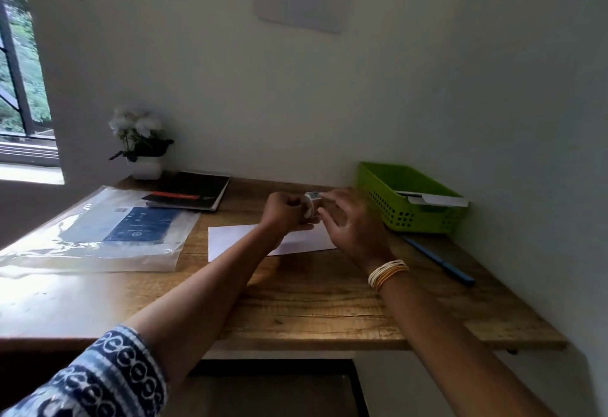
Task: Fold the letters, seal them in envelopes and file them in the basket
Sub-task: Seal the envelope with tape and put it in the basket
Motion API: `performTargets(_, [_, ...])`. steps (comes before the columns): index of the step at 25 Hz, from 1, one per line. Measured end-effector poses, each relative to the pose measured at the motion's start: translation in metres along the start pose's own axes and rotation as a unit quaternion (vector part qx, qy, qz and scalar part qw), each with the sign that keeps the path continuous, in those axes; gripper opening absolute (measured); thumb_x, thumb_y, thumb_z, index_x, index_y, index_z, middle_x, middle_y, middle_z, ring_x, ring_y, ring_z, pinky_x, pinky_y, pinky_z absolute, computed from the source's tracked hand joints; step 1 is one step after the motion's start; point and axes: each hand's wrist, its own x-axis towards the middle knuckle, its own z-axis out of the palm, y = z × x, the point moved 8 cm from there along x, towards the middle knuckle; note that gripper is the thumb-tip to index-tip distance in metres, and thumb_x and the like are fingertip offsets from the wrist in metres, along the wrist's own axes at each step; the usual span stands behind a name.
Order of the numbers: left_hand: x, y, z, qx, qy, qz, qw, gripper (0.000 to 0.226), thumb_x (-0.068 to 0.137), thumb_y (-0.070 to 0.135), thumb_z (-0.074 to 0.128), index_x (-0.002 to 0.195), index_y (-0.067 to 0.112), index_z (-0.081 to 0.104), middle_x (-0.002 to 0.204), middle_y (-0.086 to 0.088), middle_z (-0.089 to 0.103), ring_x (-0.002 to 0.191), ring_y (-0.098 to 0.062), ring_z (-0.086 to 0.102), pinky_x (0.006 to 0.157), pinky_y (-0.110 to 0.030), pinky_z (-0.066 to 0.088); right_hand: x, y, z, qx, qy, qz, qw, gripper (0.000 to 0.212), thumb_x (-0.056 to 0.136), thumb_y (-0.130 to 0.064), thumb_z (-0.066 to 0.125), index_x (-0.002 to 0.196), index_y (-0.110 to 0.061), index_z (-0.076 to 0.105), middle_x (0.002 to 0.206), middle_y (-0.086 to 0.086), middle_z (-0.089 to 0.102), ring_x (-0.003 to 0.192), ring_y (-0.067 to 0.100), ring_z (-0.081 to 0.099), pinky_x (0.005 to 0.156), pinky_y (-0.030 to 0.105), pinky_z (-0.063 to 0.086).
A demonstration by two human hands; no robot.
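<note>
A white envelope (235,239) lies flat on the wooden desk (312,311), partly under my hands. My left hand (283,212) is curled into a fist just above it and grips a small white object (310,206), which may be a glue stick or a tape dispenser; blur hides which. My right hand (347,224) meets it from the right, with fingertips pinching the object's top end. The green plastic basket (391,209) stands at the back right against the wall, and a white envelope (439,200) lies inside it.
A blue pen (441,263) lies right of my right wrist, in front of the basket. At the left are a clear plastic bag holding a blue packet (98,235), a black notebook with an orange pen (194,194), and a potted white flower (141,145).
</note>
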Motion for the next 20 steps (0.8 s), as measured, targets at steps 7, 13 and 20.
performTargets(7, [-0.003,0.007,0.000,0.090,-0.020,0.048,0.995,0.018,0.093,0.003,0.054,0.103,-0.006,0.064,0.096,-0.023,0.068,0.078,-0.024,0.072,0.061,-0.026,0.059,0.001,0.009,0.003,0.034,-0.017,-0.014,0.999,0.015,0.083,-0.014,0.070,0.095,-0.007,0.075,0.095,0.006,0.073,0.089,0.023,0.066,0.078,0.038,0.054])
performTargets(13, [-0.002,0.011,0.000,0.186,-0.033,0.086,0.978,0.013,0.085,-0.003,0.062,0.097,-0.005,0.066,0.099,-0.021,0.068,0.082,-0.027,0.071,0.064,-0.029,0.060,0.001,0.001,0.007,0.006,-0.048,-0.024,0.999,0.010,0.083,-0.012,0.067,0.090,-0.007,0.072,0.092,0.007,0.068,0.088,0.021,0.061,0.075,0.036,0.053])
performTargets(20, [-0.005,0.016,0.014,0.253,-0.034,0.118,0.960,0.018,0.090,0.002,0.057,0.105,-0.001,0.066,0.104,-0.019,0.068,0.079,-0.020,0.070,0.066,-0.025,0.059,-0.012,0.042,0.001,0.248,0.016,0.240,0.938,0.005,0.083,-0.012,0.071,0.083,-0.017,0.073,0.081,-0.003,0.072,0.078,0.007,0.068,0.071,0.024,0.056])
